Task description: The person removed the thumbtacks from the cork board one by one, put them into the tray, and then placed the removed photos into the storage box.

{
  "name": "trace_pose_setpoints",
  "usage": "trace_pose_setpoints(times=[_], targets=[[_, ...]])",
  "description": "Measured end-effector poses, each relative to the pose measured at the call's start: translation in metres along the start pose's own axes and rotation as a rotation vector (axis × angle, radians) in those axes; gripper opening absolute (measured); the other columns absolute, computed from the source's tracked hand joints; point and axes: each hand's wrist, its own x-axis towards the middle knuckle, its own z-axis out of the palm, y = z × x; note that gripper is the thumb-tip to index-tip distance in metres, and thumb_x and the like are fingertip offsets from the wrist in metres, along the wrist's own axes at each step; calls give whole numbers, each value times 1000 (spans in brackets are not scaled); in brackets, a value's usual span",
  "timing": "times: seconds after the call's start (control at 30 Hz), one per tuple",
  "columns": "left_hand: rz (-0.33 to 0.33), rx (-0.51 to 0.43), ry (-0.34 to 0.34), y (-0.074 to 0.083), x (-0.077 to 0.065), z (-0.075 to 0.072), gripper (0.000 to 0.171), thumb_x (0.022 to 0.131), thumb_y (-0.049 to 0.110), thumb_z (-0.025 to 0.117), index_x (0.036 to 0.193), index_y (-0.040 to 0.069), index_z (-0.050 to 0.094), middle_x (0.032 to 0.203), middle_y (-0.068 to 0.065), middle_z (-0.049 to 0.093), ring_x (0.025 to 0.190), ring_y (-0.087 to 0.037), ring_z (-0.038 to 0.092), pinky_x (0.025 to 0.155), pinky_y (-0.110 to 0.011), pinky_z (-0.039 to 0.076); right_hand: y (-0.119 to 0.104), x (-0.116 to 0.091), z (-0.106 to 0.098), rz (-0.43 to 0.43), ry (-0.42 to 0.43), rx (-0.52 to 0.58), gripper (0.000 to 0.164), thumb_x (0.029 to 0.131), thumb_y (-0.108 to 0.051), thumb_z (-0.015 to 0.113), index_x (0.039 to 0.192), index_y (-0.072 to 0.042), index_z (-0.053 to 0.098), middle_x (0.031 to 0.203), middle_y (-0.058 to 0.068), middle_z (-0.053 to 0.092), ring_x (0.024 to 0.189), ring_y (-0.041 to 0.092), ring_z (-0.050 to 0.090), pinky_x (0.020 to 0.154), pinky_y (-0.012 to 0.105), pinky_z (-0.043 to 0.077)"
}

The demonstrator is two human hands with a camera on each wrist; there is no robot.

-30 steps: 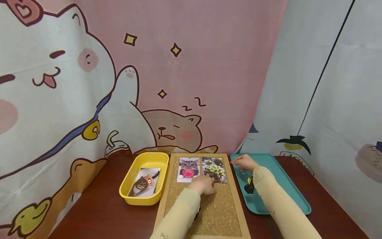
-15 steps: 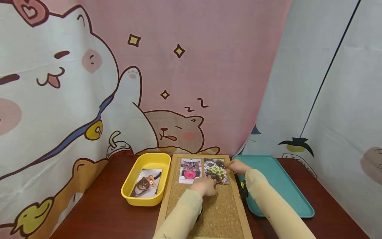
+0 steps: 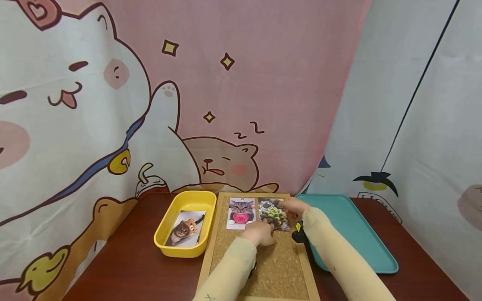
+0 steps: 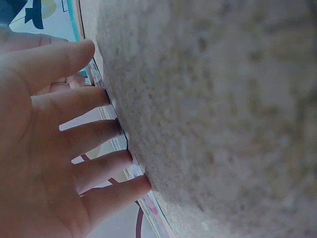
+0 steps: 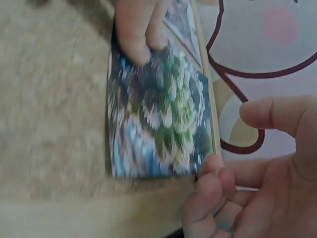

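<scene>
Currently the succulent photo (image 3: 273,214) lies on the upper right of the corkboard (image 3: 273,267), just beside a cat photo (image 3: 241,213). The left hand (image 3: 260,234) rests spread fingertips along its lower edge, grip apart. The right hand (image 3: 295,206) has fingertips at its upper right corner, thumb clear of them. A yellow bin (image 3: 184,252) and teal tray (image 3: 357,240) flank the board on the bench (image 3: 120,255).

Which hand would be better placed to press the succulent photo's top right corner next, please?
Probably the right hand: it is at that corner, while the left hand touches the lower left of the succulent photo.
</scene>
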Motion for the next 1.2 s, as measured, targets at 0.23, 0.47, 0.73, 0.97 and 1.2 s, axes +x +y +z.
trace_pose_setpoints(times=[0.23, 0.47, 0.73, 0.97, 1.2], targets=[[-5, 2, -3, 0, 0, 0, 58, 89, 49, 63, 142, 27, 52, 151, -5, 40, 131, -30, 45, 88, -44, 49, -4, -3, -1, 43, 29, 123, 41, 97, -34, 54, 65, -13, 38, 57, -1, 34, 49, 14, 31, 46, 28, 29], [-12, 2, -8, 1, -1, -1, 58, 89, 49, 63, 142, 27, 52, 151, -5, 40, 131, -30, 45, 90, -46, 48, 0, -8, -5, 70, 33, 236, 33, 99, -36, 50, 86, -6, 47, 68, -1, 41, 57, 12, 35, 56, 27, 36], [-8, 17, -9, 1, 0, -1, 59, 89, 50, 62, 142, 27, 52, 151, -4, 40, 130, -30, 46, 88, -44, 50, 8, -3, -6, 66, 75, 321, 34, 100, -33, 49, 107, 1, 51, 73, -1, 43, 57, 10, 37, 56, 26, 38], [-10, 3, -21, 1, 0, -2, 60, 89, 51, 61, 143, 28, 50, 152, -5, 38, 131, -29, 45, 89, -42, 49, 13, 2, -5, 30, 96, 344, 53, 100, -27, 52, 138, 8, 41, 116, 23, 56, 83, 21, 60, 70, 32, 55], [-13, -7, -26, 1, -1, -2, 59, 89, 50, 62, 143, 27, 51, 152, -5, 39, 132, -29, 45, 91, -43, 48, 24, 5, 6, -12, 104, 309, 60, 95, -17, 59, 140, 13, 35, 133, 35, 44, 101, 34, 61, 67, 34, 55]])
